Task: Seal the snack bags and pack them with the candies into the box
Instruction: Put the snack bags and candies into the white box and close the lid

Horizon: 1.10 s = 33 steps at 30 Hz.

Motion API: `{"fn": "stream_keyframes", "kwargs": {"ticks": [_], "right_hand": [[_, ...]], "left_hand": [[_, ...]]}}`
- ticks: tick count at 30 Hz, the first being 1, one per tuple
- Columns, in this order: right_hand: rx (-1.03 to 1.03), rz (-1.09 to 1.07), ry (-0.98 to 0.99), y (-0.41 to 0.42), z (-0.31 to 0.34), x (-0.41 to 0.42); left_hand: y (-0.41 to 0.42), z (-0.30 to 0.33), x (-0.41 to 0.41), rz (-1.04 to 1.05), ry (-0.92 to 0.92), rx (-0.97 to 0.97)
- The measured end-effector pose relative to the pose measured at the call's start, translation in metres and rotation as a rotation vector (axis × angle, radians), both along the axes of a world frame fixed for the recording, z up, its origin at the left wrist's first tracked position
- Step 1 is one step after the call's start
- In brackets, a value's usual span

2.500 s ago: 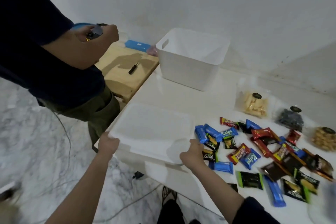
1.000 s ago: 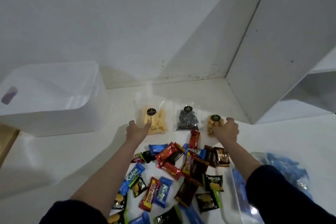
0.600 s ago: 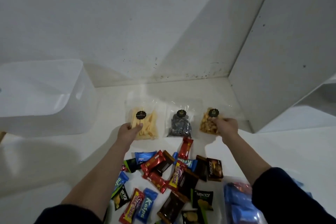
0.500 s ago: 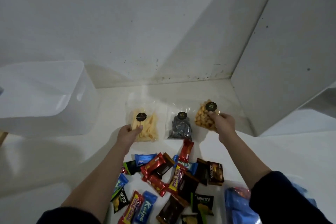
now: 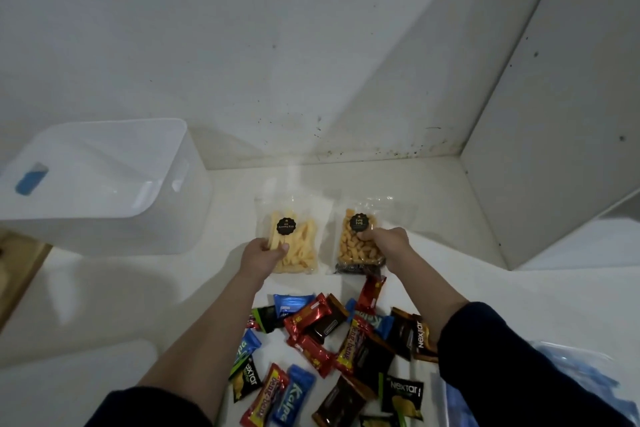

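Clear bags (image 5: 294, 246) gripped (2 hands (image 5: 259, 255))

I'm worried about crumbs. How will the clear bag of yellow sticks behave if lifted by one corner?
The bag of yellow sticks is thin clear film, so it will probably sag. The loose sticks look brittle and may slide down and snap. It seems light; the left hand pinches its lower edge with fingertips alone.

"nextar" on dark wrappers (image 5: 404, 395), "kalpa" on a blue wrapper (image 5: 292, 397)
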State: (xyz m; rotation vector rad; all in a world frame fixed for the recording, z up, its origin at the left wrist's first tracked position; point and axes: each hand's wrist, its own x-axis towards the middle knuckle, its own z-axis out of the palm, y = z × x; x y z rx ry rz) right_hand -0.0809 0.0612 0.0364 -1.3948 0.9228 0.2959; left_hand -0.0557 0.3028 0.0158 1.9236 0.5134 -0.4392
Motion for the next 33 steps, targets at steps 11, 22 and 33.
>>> {"fn": "stream_keyframes", "kwargs": {"ticks": [11, 22, 33], "right_hand": [[-0.142, -0.044, -0.271, 0.019, 0.046, -0.041], [-0.016, -0.124, -0.502, 0.136, 0.149, -0.035], [0.1, -0.032, -0.579, 0.253, 0.169, 0.012]], "left_hand": [[0.01, 0.048, -0.01, -0.128, -0.246, -0.098], [0.138, 0.178, 0.025, -0.177, -0.607, -0.263], [0.285, 0.197, 0.102, -0.115, -0.611, -0.153]]}}
